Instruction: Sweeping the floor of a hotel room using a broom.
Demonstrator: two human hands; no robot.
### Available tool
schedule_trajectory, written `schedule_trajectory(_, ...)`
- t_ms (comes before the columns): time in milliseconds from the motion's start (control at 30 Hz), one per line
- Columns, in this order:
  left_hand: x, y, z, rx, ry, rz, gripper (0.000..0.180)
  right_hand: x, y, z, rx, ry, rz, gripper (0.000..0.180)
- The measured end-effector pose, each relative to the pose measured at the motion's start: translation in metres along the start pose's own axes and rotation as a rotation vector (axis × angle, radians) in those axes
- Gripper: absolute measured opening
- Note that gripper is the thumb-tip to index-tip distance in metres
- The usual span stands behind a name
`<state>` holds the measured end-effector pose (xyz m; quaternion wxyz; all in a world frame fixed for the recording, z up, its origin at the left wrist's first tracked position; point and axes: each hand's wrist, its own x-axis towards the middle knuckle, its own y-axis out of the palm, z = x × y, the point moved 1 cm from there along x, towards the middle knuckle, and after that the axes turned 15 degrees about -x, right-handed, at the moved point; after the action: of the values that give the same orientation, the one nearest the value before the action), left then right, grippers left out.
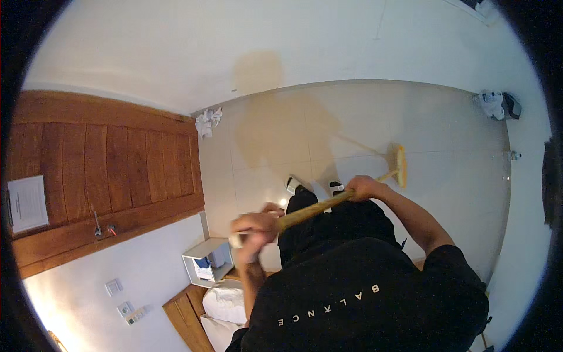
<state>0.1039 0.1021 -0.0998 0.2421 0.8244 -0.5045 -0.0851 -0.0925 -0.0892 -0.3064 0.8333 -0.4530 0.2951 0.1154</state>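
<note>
A long-handled broom [314,211] slants across the front of my body, from middle left down to the right. Its narrow yellow head [400,166] rests on the tiled floor ahead and to the right. My left hand [257,229], slightly blurred, is closed round the handle near its top end. Lower on the same handle, my right hand [365,188] is wrapped round it. How the fingers overlap the wood underneath is hidden.
My feet in light-strapped sandals [293,185] stand near the handle. A crumpled white bag [208,122] lies in the corner by the wooden door [105,155]; more bags [497,104] sit at the far right corner. A small white shelf [190,270] and a bed with white pillows [224,302] stand at left.
</note>
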Motion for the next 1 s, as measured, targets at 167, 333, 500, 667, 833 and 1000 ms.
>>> schedule_trajectory(167, 0.022, 0.048, -0.007, 0.119, -0.113, 0.171, 0.022, -0.013, 0.034, -0.015, -0.064, 0.078, -0.135, 0.022)
schedule_trajectory(333, 0.023, 0.044, -0.086, 0.243, 0.173, 0.385, 0.026, 0.073, -0.008, 0.068, 0.222, -0.267, -0.821, 0.015)
schedule_trajectory(500, 0.006, 0.069, -0.100, 0.478, 0.414, 0.369, 0.022, 0.101, -0.068, 0.104, 0.315, -0.402, -0.864, 0.013)
schedule_trajectory(667, -0.011, 0.043, -0.120, 0.382, 0.622, 0.274, 0.018, 0.061, -0.073, 0.129, 0.267, -0.365, -0.888, 0.017)
schedule_trajectory(833, -0.030, 0.023, -0.071, 0.214, 0.565, 0.015, 0.010, 0.001, 0.001, 0.055, 0.120, -0.073, -0.446, 0.021)
schedule_trajectory(1000, -0.031, 0.079, -0.015, -0.008, -0.155, 0.072, 0.019, -0.046, 0.057, -0.005, -0.127, -0.032, -0.239, 0.020)
